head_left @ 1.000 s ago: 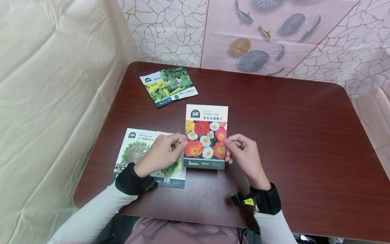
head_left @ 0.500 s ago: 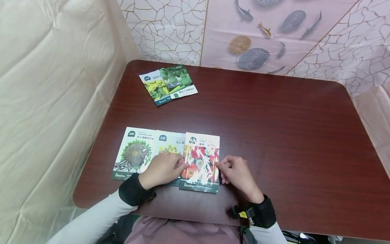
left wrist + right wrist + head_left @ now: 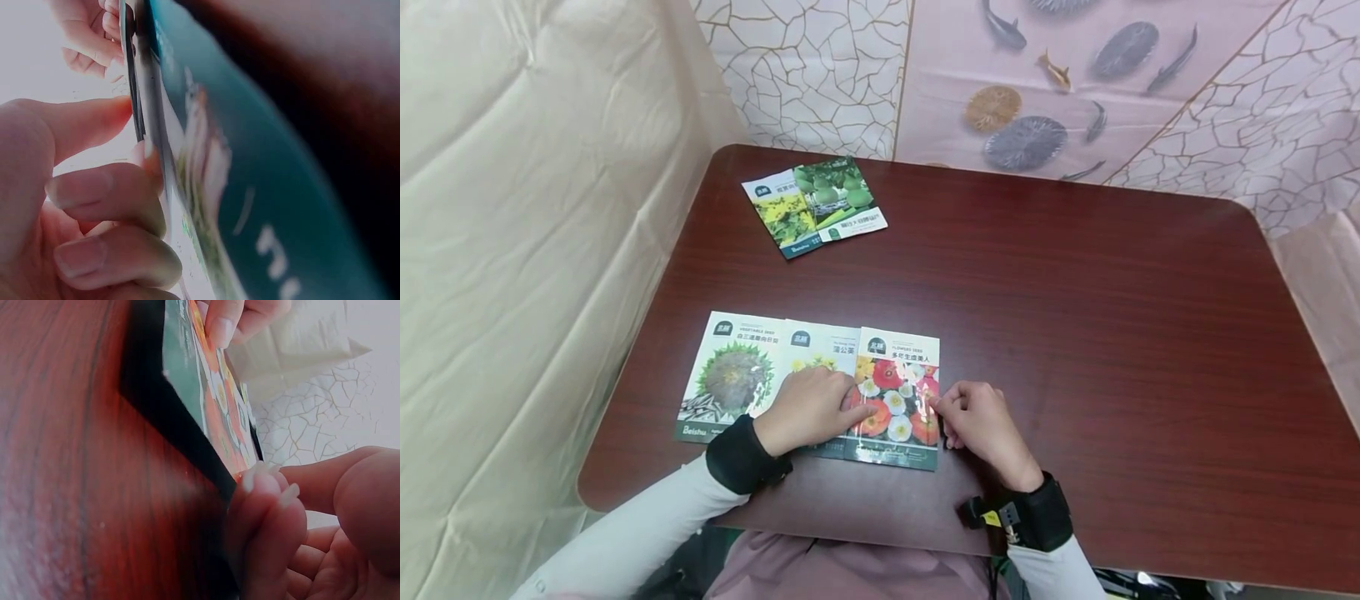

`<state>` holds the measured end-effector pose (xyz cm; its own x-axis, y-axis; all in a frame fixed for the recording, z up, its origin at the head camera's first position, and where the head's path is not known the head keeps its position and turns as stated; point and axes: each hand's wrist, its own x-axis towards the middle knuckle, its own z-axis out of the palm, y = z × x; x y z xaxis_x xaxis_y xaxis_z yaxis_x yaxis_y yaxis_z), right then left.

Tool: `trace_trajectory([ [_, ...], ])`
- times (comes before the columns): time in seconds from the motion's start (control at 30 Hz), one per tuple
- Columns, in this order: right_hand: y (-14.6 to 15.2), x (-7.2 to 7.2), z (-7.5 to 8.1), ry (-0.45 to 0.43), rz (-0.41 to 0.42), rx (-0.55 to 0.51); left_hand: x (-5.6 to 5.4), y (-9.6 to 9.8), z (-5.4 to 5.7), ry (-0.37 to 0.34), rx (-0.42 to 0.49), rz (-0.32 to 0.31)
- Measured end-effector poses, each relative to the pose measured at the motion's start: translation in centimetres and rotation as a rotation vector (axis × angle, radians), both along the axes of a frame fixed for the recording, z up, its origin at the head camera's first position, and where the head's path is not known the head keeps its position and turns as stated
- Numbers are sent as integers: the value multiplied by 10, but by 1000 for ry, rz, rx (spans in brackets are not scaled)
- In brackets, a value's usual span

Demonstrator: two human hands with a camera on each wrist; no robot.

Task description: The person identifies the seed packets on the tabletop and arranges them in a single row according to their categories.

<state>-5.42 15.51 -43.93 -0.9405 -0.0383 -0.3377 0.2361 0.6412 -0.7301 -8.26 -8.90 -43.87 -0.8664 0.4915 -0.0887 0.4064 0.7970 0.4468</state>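
Observation:
A seed packet with red, orange and white flowers [image 3: 895, 400] lies close over the table at the front, its left edge overlapping a packet with yellow flowers [image 3: 820, 343]. My left hand [image 3: 808, 408] pinches its left edge, thumb on the printed face and fingers curled beneath. At the opposite edge my right hand [image 3: 985, 421] pinches it between thumb and fingertips. In the right wrist view, the flower packet [image 3: 215, 394] is tilted, with a dark shadow under its edge. Leftmost in the row is a packet with a sunflower head [image 3: 735, 372], partly behind my left hand.
Farther back on the dark red table [image 3: 1075, 333] lie two more packets, a green one [image 3: 835, 196] overlapping a yellow-flowered one [image 3: 782, 217]. A pale cloth [image 3: 535, 208] hangs along the left side, and a patterned backdrop [image 3: 820, 75] stands behind the table.
Both hands have brought the flower packet down toward the front edge, beside the yellow-flowered packet. In the last half second it shifted slightly right and its glare lessened.

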Motion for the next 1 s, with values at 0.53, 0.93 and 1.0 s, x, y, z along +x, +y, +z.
trace_trajectory([
  [0.53, 9, -3, 12, 151, -6, -47, 0, -2, 13, -14, 53, 11],
  [0.93, 12, -29, 62, 354, -80, -562, -22, -18, 75, 115, 317, 91],
  [1.0, 12, -31, 70, 372, -93, -573, -25, -19, 82, 135, 354, 105],
])
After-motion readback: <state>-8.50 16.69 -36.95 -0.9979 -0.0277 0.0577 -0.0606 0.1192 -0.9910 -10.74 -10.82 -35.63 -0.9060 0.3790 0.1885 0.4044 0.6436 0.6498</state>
